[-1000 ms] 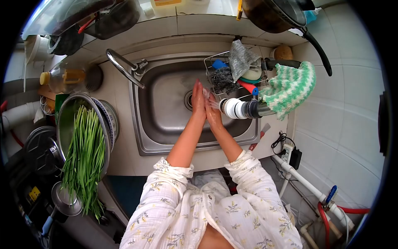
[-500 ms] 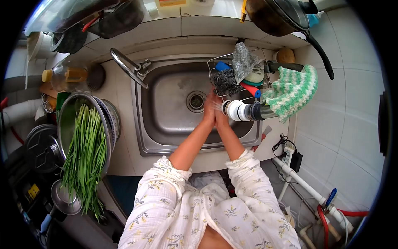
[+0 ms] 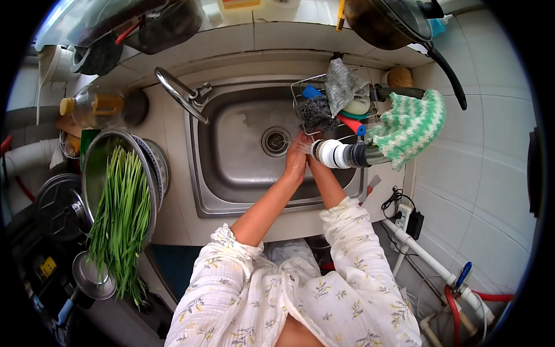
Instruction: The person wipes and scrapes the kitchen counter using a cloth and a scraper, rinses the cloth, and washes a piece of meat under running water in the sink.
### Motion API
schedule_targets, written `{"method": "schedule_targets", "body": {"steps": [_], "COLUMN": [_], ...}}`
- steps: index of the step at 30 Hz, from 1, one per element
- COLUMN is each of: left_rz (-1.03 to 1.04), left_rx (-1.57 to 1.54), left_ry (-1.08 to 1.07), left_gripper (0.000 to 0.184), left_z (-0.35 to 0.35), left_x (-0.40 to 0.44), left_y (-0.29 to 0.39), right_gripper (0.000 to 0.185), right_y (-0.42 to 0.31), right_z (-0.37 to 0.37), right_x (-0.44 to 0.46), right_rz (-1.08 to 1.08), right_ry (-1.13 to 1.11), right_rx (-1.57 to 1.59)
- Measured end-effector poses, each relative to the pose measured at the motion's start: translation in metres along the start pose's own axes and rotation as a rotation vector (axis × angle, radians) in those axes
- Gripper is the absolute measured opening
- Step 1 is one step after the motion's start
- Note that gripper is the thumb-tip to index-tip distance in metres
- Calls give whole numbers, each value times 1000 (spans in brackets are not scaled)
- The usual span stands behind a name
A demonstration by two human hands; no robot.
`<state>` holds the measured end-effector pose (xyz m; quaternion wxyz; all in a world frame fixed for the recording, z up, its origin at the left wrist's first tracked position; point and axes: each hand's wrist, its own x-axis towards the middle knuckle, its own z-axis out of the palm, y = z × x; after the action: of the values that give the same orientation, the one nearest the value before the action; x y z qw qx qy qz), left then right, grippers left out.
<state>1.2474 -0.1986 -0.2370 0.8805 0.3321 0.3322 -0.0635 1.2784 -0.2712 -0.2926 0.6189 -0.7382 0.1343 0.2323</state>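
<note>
Over the right part of the steel sink (image 3: 231, 179), my left hand (image 3: 296, 155) is wet, its fingers stretched toward the far side. My right hand (image 3: 315, 139) is close against it, mostly hidden behind the tap's white-ringed spout (image 3: 335, 154). Water sprays from this spout onto both hands. Neither hand visibly holds anything. Just beyond them, a wire basket (image 3: 298, 87) carries a dark steel-wool scourer (image 3: 317, 113), a silvery mesh cloth (image 3: 341, 87) and a red-and-blue handle (image 3: 350, 124). A green-and-white cloth (image 3: 413, 124) drapes over the pipe of the spout.
At left, a metal basin (image 3: 91, 168) holds long green chives (image 3: 121, 214). A curved chrome tap (image 3: 173, 92) rises at the sink's far left corner. A lidded pan (image 3: 387, 23) overhangs the back right. A power strip (image 3: 403, 217) and white pipes (image 3: 433, 260) are at right.
My left hand has turned slightly, its back now showing more. My right forearm has shifted a little to the right, and that hand is further behind the spout.
</note>
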Motion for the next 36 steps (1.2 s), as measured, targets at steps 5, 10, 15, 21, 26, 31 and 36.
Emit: {"method": "schedule_targets", "body": {"steps": [5,10,15,21,26,31,36], "left_rz": [-120,-256,-101,-208,-195,-213,-216], "left_rx": [-244,-316,-206,-495,-462,-407,-495], "left_ry": [-32,-34,-98,34,113,202,78], "left_gripper": [38,31,24,22,24,20,17], "left_z": [1,9,6,-7,2,-22,-8], "left_x": [36,-9,-17,33,49,73,46], "left_y": [31,15,14,-13,-11,-32,0], "right_gripper": [39,40,42,46,47,39,32], "right_y": [-6,-6,6,33,41,9,-27], "right_z": [25,3,-6,-4,-25,-22,-12], "right_x": [-46,4,2,-18,-33,-55,-73], "right_rz": [-413,-57,-98,-383,-529,-488,-541], "right_ry": [201,46,75,204,369,378,369], "right_rx": [-191,-18,141,376,-216,-303,-279]}}
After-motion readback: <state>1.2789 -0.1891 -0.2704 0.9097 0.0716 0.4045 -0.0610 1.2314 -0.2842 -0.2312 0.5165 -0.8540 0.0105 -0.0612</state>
